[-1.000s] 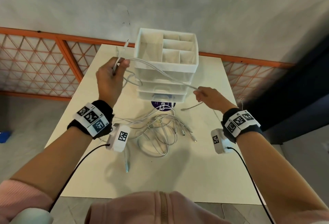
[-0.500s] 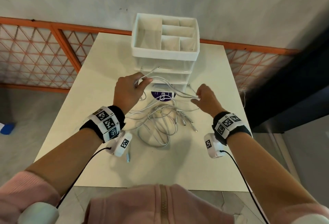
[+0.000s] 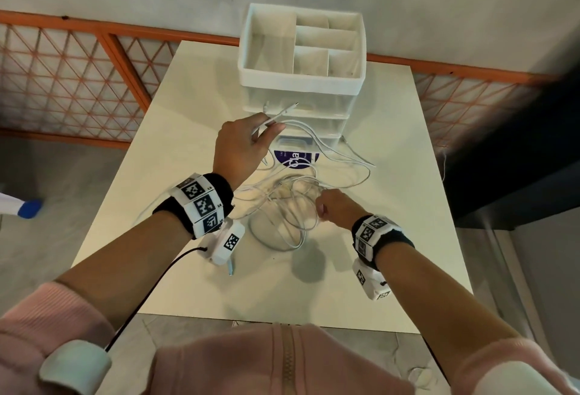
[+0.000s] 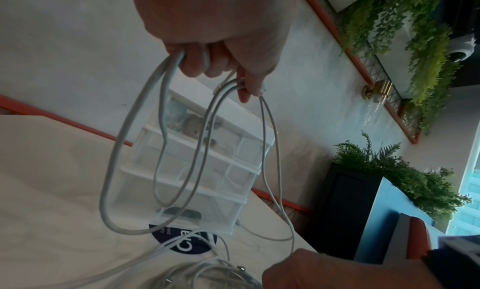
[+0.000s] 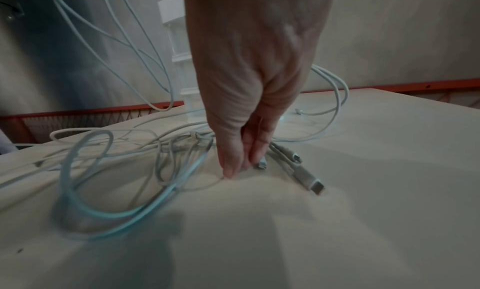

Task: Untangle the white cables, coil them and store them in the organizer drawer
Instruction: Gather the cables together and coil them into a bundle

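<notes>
— holding anything up there? the left hand (image 3: 241,146), i mean.
— yes, it grips loops of white cable (image 4: 182,145) above the table (image 3: 408,237), in front of the organizer (image 3: 301,58); one connector end sticks out past the thumb toward the drawers.
— and the right hand (image 3: 335,209)?
— low, at the tangled cable pile (image 3: 282,215) lying on the table near the organizer. its fingertips (image 5: 233,168) press down among the strands; whether they pinch one, i cannot tell.
— any plugs visible?
— a cluster of connectors (image 5: 306,174) lies just beside those fingertips.
— drawers?
— three clear ones, pushed in; the lowest sits over a purple sticker (image 3: 296,159). the open top tray has dividers.
</notes>
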Available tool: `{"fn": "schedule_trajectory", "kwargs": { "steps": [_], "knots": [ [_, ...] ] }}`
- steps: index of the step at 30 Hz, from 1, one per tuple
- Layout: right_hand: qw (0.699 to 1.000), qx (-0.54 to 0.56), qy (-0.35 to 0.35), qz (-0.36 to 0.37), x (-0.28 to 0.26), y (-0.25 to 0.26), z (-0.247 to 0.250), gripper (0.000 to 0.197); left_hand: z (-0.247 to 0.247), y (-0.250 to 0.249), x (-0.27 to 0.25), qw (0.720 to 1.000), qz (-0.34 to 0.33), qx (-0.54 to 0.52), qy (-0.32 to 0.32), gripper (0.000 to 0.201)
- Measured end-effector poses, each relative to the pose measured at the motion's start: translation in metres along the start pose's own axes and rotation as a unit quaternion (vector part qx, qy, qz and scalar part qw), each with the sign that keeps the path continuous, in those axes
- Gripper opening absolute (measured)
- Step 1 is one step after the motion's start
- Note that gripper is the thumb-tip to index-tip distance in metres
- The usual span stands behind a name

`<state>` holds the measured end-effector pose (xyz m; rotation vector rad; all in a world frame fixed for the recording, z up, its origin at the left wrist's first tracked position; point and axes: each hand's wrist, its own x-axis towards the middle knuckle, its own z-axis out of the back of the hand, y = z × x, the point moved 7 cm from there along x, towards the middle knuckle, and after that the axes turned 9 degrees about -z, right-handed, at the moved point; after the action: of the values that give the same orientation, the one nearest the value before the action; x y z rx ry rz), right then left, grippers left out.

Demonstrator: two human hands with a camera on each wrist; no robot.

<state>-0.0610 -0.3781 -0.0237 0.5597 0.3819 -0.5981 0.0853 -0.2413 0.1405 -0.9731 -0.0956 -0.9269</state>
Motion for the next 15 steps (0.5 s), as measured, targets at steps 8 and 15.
{"fn": "schedule_trajectory", "kwargs": {
  "steps": [8,15],
  "knots": [
    [0.998,0.039,-0.047,-0.027,0.015,-0.006,-0.002,0.018,0.005,0.001,0.000,1.000,-0.004,0.000,0.011,0.028],
    [0.995,-0.041,0.057,0.070,0.008,0.031,0.020,0.012,0.009,0.010,-0.007,1.000,0.009,0.022,-0.001,0.028]
  ]
}}
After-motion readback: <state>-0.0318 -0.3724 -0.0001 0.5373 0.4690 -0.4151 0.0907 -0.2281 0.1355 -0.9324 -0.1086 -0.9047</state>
